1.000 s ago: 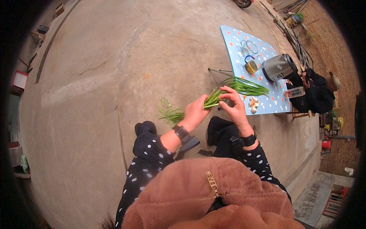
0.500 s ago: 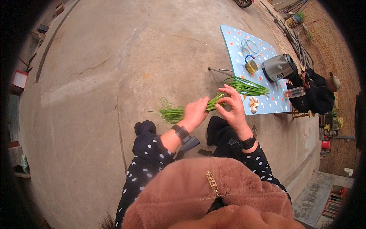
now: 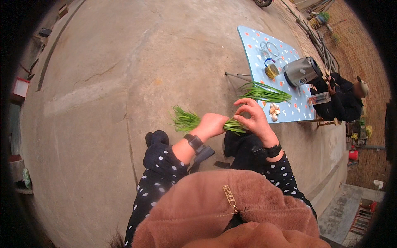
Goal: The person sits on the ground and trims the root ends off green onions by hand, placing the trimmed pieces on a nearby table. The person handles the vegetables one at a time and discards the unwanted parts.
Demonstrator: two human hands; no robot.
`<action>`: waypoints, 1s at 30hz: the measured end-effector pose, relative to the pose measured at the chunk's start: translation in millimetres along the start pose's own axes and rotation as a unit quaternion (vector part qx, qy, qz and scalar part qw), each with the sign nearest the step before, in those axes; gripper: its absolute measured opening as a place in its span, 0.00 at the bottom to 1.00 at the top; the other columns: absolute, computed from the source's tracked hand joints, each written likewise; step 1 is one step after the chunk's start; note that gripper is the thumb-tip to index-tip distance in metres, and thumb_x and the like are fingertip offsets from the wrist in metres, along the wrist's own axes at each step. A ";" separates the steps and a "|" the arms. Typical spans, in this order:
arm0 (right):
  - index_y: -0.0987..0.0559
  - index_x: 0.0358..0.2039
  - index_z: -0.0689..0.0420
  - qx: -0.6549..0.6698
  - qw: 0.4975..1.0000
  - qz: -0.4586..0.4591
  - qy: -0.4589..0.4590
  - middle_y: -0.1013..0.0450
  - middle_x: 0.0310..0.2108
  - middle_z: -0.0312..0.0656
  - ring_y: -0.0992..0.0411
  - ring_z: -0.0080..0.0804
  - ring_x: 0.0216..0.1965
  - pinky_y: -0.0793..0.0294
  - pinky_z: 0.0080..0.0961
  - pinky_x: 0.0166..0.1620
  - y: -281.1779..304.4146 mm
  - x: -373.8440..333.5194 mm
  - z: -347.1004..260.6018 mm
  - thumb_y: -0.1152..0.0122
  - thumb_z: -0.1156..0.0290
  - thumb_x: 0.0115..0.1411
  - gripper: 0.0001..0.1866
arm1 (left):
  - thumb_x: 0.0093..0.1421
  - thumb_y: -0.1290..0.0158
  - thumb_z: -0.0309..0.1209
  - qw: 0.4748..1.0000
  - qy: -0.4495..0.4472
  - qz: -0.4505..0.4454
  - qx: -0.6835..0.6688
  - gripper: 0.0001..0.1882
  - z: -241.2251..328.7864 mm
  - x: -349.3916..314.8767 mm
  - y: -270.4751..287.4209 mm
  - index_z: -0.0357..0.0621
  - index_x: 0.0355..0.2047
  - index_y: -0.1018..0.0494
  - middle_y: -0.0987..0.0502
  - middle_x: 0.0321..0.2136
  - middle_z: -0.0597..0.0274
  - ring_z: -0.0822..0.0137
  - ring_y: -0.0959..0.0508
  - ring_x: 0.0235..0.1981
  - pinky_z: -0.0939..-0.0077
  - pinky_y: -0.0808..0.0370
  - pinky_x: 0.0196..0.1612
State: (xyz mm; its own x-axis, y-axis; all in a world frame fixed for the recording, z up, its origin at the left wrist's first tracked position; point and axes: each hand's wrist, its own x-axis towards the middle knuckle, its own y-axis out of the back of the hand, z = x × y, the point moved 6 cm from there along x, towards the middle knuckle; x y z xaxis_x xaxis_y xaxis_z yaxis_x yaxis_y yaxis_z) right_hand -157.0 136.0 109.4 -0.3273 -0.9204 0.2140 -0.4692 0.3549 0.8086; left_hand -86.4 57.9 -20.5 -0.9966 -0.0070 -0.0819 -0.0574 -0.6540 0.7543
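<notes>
A bunch of green chives [image 3: 187, 120] is gripped around its middle by my left hand [image 3: 211, 125], its thin leaf tips fanning out to the left. The other ends of the bunch stick out to the right, below my right fingers. My right hand [image 3: 254, 119] is beside them, thumb and forefinger pinched together at the strands and the other fingers curled loosely above. More green chives [image 3: 268, 93] lie on the near part of the blue patterned table [image 3: 255, 49], just beyond my right hand. Several garlic bulbs or cloves [image 3: 274, 112] are next to them.
On the table stand a large silver kettle-like container [image 3: 303, 72], a glass cup of yellowish liquid [image 3: 271, 71] and a clear glass pitcher [image 3: 271, 48]. A clear glass [image 3: 319, 98] is near the right edge. A person [image 3: 346, 96] in dark clothes sits beyond it. Concrete floor [image 3: 103, 103] spreads left.
The bunch in my left hand has tilted, its right ends dropping lower and its leaf tips rising. My right hand has shifted slightly down, with its fingers more curled.
</notes>
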 end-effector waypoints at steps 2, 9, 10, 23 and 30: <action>0.25 0.28 0.60 0.076 0.987 -0.074 -0.124 0.26 0.35 0.45 0.27 0.37 0.39 0.29 0.28 0.42 -5.2 -5.8 10.5 0.38 0.73 0.53 0.06 | 0.58 0.53 0.45 1.000 -0.015 -0.018 0.007 0.13 0.2 -0.1 -0.8 0.54 0.34 0.25 0.21 0.30 0.53 0.48 0.22 0.33 0.54 0.26 0.33; 0.31 0.37 0.59 0.392 0.861 -0.112 -0.303 0.25 0.27 0.38 0.26 0.22 0.27 0.26 0.19 0.30 -21.6 -25.2 46.3 0.45 0.68 0.63 0.09 | 0.57 0.49 0.42 0.993 -0.065 -0.014 -0.094 0.15 18.3 -6.5 15.8 0.54 0.43 0.31 0.22 0.30 0.50 0.45 0.23 0.33 0.56 0.27 0.34; 0.31 0.36 0.58 0.411 0.847 -0.098 -0.324 0.25 0.28 0.38 0.27 0.21 0.27 0.26 0.18 0.30 -21.8 -28.4 52.6 0.45 0.68 0.63 0.08 | 0.57 0.48 0.41 0.990 -0.059 -0.009 -0.127 0.16 19.8 -7.1 18.2 0.53 0.44 0.32 0.22 0.31 0.49 0.44 0.23 0.34 0.57 0.26 0.35; 0.28 0.36 0.58 0.546 0.763 0.075 -0.336 0.25 0.41 0.43 0.26 0.29 0.42 0.28 0.27 0.51 -40.7 -29.6 75.9 0.43 0.70 0.62 0.06 | 0.59 0.41 0.33 0.782 -0.010 0.146 -0.607 0.12 2.8 -5.7 20.2 0.43 0.41 0.26 0.29 0.21 0.74 0.83 0.35 0.16 0.87 0.39 0.18; 0.35 0.40 0.57 0.621 0.728 0.158 -0.243 0.27 0.43 0.46 0.28 0.36 0.48 0.32 0.35 0.56 -48.0 -37.5 74.2 0.51 0.69 0.66 0.07 | 0.62 0.49 0.34 0.725 0.035 0.137 -0.674 0.12 -6.5 -6.2 27.4 0.40 0.42 0.26 0.24 0.32 0.67 0.76 0.27 0.30 0.80 0.29 0.35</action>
State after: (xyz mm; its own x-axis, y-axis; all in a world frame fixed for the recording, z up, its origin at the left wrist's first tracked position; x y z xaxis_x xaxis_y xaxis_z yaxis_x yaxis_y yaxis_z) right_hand -183.0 165.7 21.9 -0.6903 -0.7005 -0.1814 -0.5884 0.6893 -0.4226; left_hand -81.4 35.1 -3.6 -0.9515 -0.2843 -0.1179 0.2993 -0.7659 -0.5691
